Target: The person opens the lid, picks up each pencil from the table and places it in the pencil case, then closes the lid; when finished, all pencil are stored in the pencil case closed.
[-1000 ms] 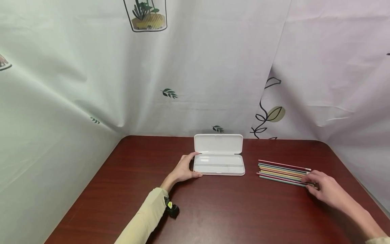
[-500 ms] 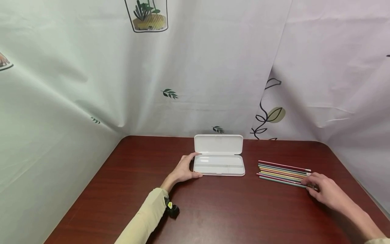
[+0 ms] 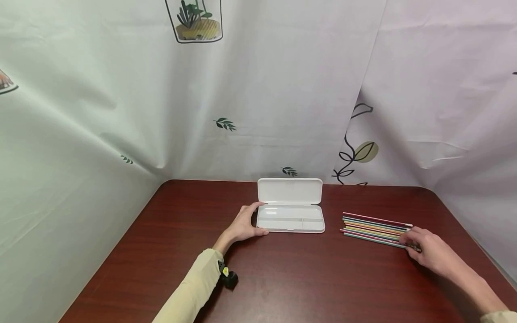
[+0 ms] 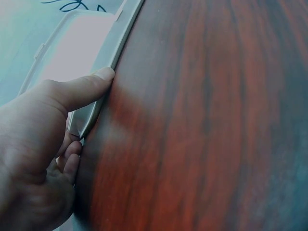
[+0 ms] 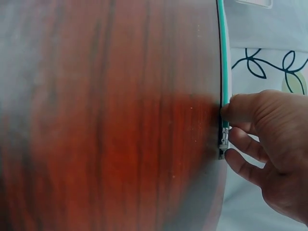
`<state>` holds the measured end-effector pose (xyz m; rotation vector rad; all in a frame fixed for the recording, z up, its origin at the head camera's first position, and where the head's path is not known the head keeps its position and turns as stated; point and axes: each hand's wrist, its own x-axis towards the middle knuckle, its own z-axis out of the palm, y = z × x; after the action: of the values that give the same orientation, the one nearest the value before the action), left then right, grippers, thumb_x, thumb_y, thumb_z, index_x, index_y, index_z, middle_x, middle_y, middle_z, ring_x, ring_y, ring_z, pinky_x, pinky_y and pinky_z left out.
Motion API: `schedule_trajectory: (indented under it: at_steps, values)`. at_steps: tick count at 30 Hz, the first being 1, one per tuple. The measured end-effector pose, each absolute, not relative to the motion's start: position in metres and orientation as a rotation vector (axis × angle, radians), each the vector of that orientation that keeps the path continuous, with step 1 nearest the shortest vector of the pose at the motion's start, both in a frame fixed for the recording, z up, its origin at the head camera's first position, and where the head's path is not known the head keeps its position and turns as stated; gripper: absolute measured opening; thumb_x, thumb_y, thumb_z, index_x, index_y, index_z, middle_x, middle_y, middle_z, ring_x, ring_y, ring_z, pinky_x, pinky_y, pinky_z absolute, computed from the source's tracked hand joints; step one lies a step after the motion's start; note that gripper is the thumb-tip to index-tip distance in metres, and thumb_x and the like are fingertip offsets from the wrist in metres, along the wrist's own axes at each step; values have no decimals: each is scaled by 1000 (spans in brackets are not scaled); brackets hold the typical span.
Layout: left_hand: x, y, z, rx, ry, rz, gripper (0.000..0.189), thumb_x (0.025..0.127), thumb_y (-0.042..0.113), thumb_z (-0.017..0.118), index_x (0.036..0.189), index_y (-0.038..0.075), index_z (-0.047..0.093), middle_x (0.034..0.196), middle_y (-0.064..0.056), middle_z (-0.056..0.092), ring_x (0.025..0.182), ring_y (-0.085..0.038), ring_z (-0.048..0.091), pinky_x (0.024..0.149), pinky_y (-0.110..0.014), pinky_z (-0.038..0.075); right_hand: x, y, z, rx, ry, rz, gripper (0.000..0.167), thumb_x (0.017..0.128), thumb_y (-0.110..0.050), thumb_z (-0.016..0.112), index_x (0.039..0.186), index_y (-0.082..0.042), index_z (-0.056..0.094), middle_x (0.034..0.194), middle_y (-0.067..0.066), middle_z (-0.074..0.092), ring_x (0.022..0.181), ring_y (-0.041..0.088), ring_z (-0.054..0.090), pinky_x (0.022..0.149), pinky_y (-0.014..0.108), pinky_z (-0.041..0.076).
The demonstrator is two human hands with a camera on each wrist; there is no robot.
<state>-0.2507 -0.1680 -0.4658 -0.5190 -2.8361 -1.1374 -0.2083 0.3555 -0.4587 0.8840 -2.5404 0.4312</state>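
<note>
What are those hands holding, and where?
Left hand: white case, by its left end. Right hand: green pencil, near its metal-banded end; whether other pencils too, I can't tell.

The reddish-brown tabletop had dark grain. On it lay an open white case and, to the right, several colored pencils.

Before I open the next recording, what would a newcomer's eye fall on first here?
Probably the open white case near the table's far edge, with the left hand gripping its left end. Next come the coloured pencils lying side by side to its right, where the right hand holds the teal pencil near its end. Behind, the pale curtain shows printed plants.
</note>
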Motion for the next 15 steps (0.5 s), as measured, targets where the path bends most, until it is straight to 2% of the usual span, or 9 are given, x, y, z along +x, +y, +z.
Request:
schedule_trajectory:
  at_steps: [15]
  values:
    - [-251, -167, -467, -528, -2831, -1130, 87, 71, 22, 91, 145, 11, 47, 132, -15, 53, 124, -32, 43, 102, -48, 38, -205, 356, -458, 868, -2597, 455, 43, 60, 11, 84, 82, -21, 66, 80, -17, 52, 66, -2, 42, 54, 27, 41]
